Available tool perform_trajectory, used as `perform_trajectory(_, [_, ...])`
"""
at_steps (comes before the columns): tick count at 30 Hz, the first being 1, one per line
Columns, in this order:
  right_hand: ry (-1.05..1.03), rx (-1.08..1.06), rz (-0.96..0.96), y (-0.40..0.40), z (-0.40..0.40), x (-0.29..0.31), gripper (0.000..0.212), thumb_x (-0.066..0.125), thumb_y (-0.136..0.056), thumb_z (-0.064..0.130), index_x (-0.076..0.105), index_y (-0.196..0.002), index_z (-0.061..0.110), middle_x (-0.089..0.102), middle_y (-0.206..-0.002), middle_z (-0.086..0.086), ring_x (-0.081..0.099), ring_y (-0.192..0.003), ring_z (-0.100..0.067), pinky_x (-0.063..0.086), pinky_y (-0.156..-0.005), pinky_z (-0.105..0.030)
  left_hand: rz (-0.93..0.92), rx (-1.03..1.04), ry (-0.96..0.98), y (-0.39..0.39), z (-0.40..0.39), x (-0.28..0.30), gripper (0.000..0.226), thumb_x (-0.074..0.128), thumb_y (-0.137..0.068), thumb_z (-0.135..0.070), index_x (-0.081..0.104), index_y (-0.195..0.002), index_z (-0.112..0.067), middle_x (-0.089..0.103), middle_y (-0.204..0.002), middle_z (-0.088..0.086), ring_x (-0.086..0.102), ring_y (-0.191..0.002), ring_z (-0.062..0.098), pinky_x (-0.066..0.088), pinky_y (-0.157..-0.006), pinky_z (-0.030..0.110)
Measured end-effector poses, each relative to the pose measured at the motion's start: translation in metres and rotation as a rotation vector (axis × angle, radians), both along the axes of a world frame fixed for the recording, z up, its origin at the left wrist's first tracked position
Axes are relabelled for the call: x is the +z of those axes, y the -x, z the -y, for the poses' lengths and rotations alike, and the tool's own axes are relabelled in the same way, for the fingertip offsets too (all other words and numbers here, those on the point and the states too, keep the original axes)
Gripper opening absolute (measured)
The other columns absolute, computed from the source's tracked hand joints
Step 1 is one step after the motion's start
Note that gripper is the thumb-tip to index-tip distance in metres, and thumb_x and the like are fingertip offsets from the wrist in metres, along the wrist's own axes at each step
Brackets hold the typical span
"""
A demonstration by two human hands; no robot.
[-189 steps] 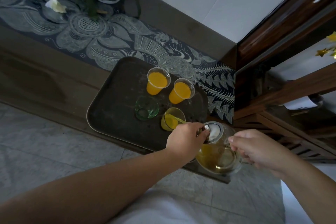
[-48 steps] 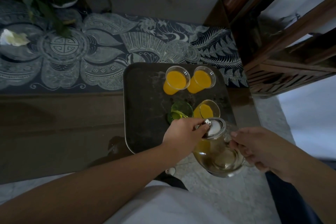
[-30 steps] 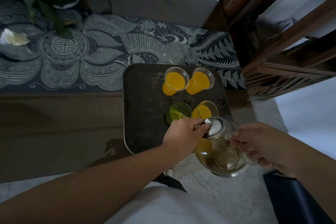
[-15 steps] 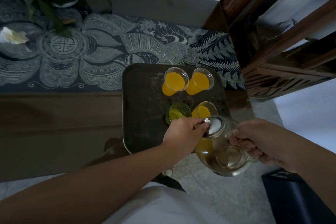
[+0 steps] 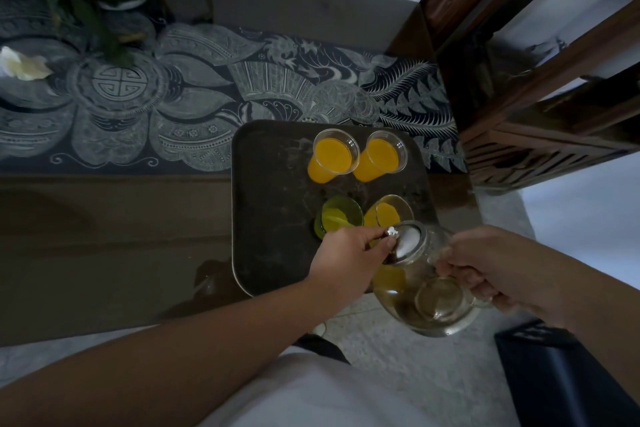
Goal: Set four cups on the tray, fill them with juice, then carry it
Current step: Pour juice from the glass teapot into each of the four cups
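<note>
No printed words, brand names, labels or numbers can be read anywhere here. The one sign is a round emblem (image 5: pixel 119 84) worked into the patterned cloth (image 5: pixel 214 87) on the bench, well off to the far left of the fingers: a circle holding a symmetrical, character-like figure. Whether it is a real written character or only ornament cannot be told. The cups, the tray and the glass pitcher show no lettering.

Bare forearms — white garment (image 5: pixel 311 392)
</note>
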State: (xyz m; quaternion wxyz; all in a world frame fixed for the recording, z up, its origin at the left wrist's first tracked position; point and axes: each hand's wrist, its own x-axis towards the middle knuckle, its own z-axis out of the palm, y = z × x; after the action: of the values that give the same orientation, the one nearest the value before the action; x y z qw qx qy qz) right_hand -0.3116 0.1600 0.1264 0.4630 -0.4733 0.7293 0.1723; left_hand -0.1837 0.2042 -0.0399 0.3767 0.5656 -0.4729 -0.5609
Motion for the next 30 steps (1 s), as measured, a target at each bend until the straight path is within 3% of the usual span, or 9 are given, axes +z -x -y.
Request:
perform_trajectory(10, [0.010,0.046,0.008,-0.0019,0.0034,0.0035,0.022,0.050,-0.091,0.010,0.055,-0.070,0.014,0.039,-0.052,0.003,0.030,-0.046,-0.011,0.019,-0.046,-0.022,-0.027,0.009,-0.003,-0.0016,0.0004,0.0005,0.021,0.057,-0.097,-0.033,0.075,-0.092,-0.023,0.067,-0.067,0.004,0.051,-0.052,0.012,0.045,-0.052,0.042])
perform_trajectory(19, [0.001,0.058,-0.003,-0.0076,0.0053,0.0071,0.023,0.050,-0.091,0.011,0.056,-0.069,0.014,0.038,-0.051,0.002,0.028,-0.049,-0.012,0.015,-0.051,-0.026,-0.076,0.034,-0.013,-0.0008,0.0004,0.0002,0.019,0.059,-0.097,-0.033,0.076,-0.098,-0.025,0.071,-0.073,0.005,0.055,-0.057,0.014,0.049,-0.056,0.044])
perform_trajectory(24, [0.006,0.081,-0.019,-0.0073,0.0065,0.0081,0.024,0.050,-0.090,0.011,0.056,-0.068,0.014,0.039,-0.050,0.003,0.029,-0.048,-0.012,0.017,-0.049,-0.024,-0.088,0.034,-0.022,0.0011,-0.0010,0.0002,0.019,0.058,-0.097,-0.034,0.075,-0.096,-0.025,0.072,-0.077,0.006,0.065,-0.072,0.029,0.054,-0.065,0.050])
perform_trajectory(30, [0.017,0.085,-0.008,-0.0056,0.0067,0.0074,0.013,0.052,-0.090,0.010,0.056,-0.077,0.011,0.038,-0.049,0.003,0.028,-0.046,-0.011,0.017,-0.045,-0.020,-0.100,0.037,-0.017,0.0038,-0.0004,-0.0042,0.020,0.057,-0.097,-0.036,0.075,-0.095,-0.026,0.069,-0.074,0.011,0.060,-0.064,0.030,0.051,-0.061,0.049])
